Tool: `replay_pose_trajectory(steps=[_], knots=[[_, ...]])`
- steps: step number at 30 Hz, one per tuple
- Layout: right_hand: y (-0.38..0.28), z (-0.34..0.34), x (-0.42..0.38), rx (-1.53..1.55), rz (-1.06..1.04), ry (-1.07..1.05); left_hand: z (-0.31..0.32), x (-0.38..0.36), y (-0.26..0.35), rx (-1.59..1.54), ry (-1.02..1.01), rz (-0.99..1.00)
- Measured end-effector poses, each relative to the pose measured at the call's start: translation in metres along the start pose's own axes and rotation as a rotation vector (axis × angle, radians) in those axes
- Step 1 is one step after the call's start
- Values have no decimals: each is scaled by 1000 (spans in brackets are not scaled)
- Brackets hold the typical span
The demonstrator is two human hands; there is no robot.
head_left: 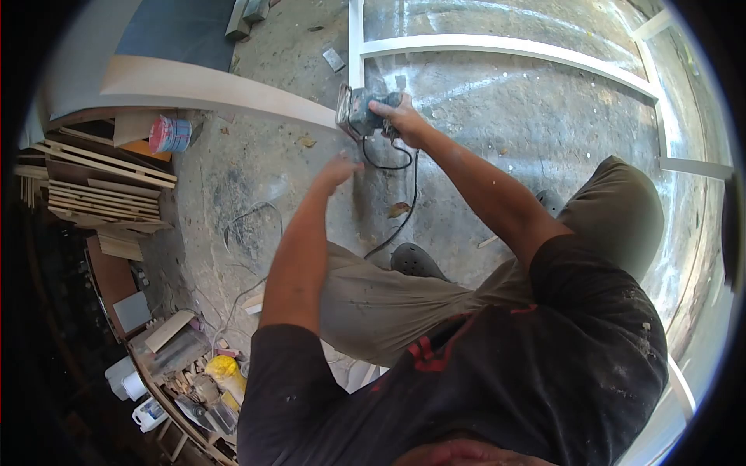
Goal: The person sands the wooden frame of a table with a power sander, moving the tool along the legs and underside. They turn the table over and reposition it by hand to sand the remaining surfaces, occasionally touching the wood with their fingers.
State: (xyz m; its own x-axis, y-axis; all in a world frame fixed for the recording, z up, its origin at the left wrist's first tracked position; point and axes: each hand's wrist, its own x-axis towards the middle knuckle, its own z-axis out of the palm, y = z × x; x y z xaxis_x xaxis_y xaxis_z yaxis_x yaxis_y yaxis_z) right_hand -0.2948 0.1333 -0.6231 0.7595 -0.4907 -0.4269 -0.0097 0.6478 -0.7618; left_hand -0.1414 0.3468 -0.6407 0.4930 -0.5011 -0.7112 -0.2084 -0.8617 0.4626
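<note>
My right hand (404, 120) is wrapped around the body of an electric sander (361, 113), gripping it from the right. Its flat pad is turned to the left, right at the end of a long pale wooden board (225, 92) and over the lower end of a white frame bar (356, 46). A black cord (417, 182) loops down from the tool along the floor. Below the board's end, my left hand (339, 171) hangs near the sander; its fingers are smeared and hard to make out.
White frame rails (513, 45) extend to the upper right over the dusty concrete floor (466, 116). Stacked wood strips (109, 186) and a paint bucket (169, 134) stand at left. A cluttered bench with offcuts and a yellow object (225, 373) lies lower left. My legs (396, 303) are bent close by.
</note>
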Motion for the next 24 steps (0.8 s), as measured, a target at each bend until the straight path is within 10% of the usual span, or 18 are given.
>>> replay_pose_trajectory(steps=[2, 7, 9, 11, 14, 18, 20, 24], knots=[[8, 4, -16, 23, 4, 11, 43, -4, 14, -283, 115, 335], [12, 11, -33, 70, -5, 54, 104, -1, 11, -32, 114, 220], [16, 7, -30, 25, 14, 74, 120, -19, -4, 291, -128, 382], [22, 3, -28, -1, 28, 80, 130, -38, -13, 841, -841, 652], [46, -10, -25, -1, 34, 58, 101, -129, 47, 684, -1032, -73], [61, -27, -3, -44, 5, 59, -45, -135, 64, 716, -76, 259], [56, -35, 20, -75, -111, 78, -96, -194, 123, 514, 534, 122], [41, -49, 91, -66, -279, 69, -130, -230, 199, -433, 869, 661]])
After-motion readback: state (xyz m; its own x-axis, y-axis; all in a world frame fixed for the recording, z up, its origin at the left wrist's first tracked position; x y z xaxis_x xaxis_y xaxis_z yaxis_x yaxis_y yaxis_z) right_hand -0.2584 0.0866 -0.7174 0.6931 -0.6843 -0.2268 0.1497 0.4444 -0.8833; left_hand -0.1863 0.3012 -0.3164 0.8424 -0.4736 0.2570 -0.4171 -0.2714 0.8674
